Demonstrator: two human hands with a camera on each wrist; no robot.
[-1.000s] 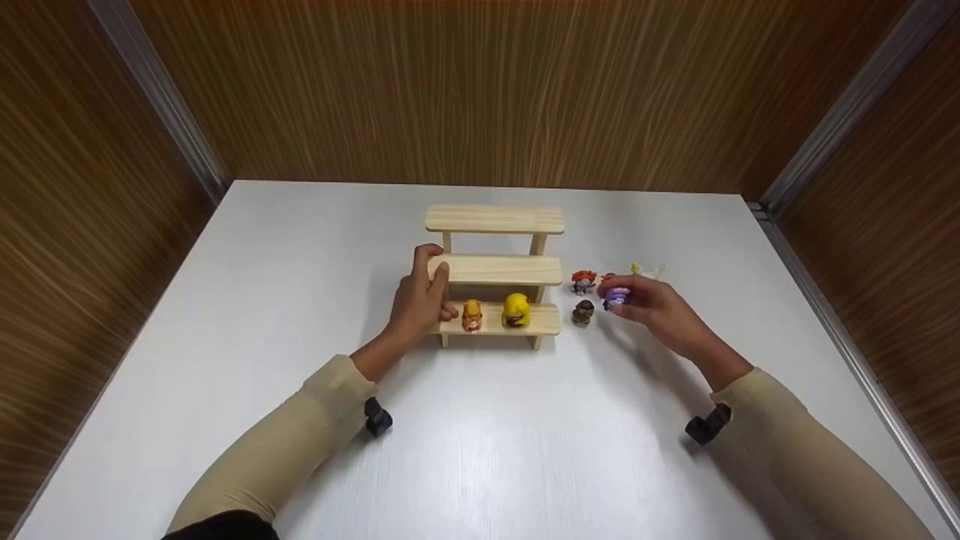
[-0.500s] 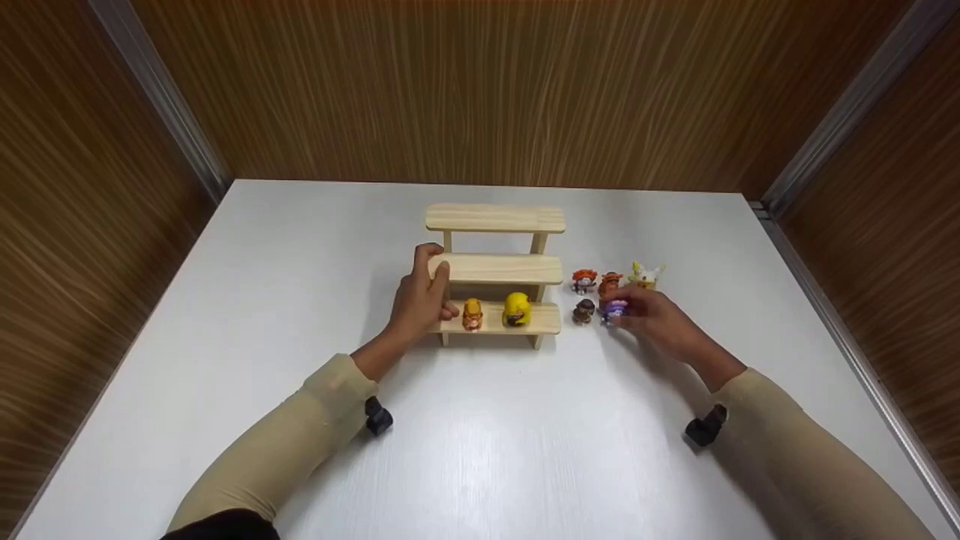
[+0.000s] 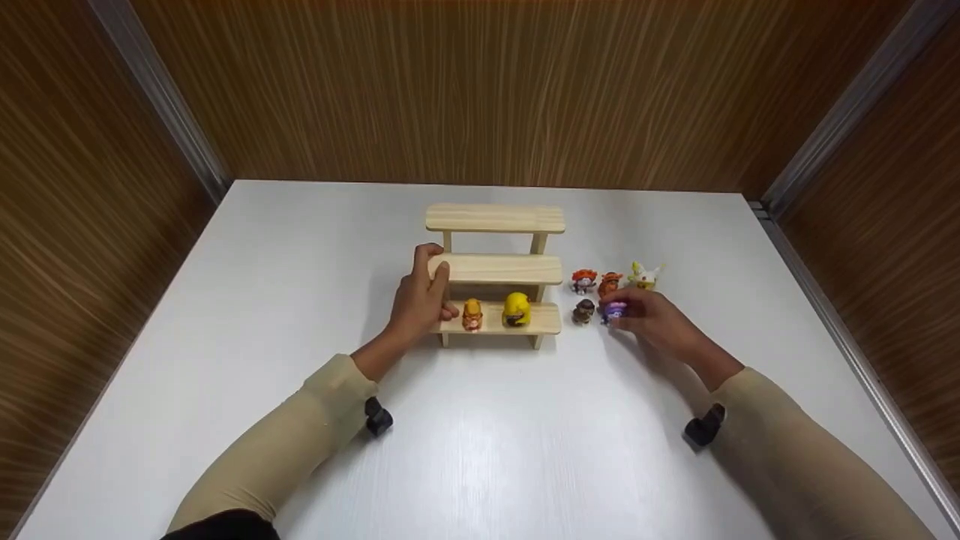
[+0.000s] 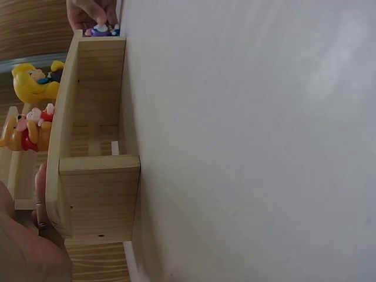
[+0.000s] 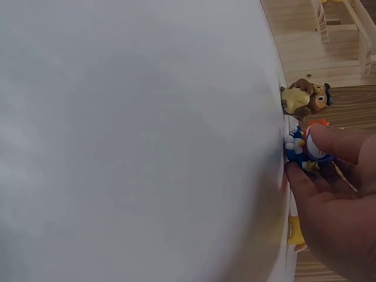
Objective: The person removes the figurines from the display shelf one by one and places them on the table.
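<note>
My left hand [image 3: 420, 296] grips the left end of a three-tier wooden shelf [image 3: 499, 268], thumb over the middle tier's edge. On its lowest tier stand a Winnie-the-Pooh figurine [image 4: 40, 132] and a yellow-hooded figurine [image 4: 35, 83], side by side. Right of the shelf, my right hand [image 3: 660, 322] pinches a purple and blue figurine [image 5: 314, 150] between thumb and fingers, low at the white table. Part of that figurine is hidden by the fingers. Next to it stands a brown owl figurine [image 5: 302, 98].
Behind the right hand stand a red-topped figurine [image 3: 583, 281], an orange figurine [image 3: 610, 282] and a white and yellow figurine [image 3: 644, 274]. White table [image 3: 465, 442] surrounds the shelf. Wood-grain panels [image 3: 480, 90] rise at the back and both sides.
My right hand has lowered the purple figurine to the table beside the owl, uncovering the orange and white-yellow figurines behind. The left hand and shelf have stayed put.
</note>
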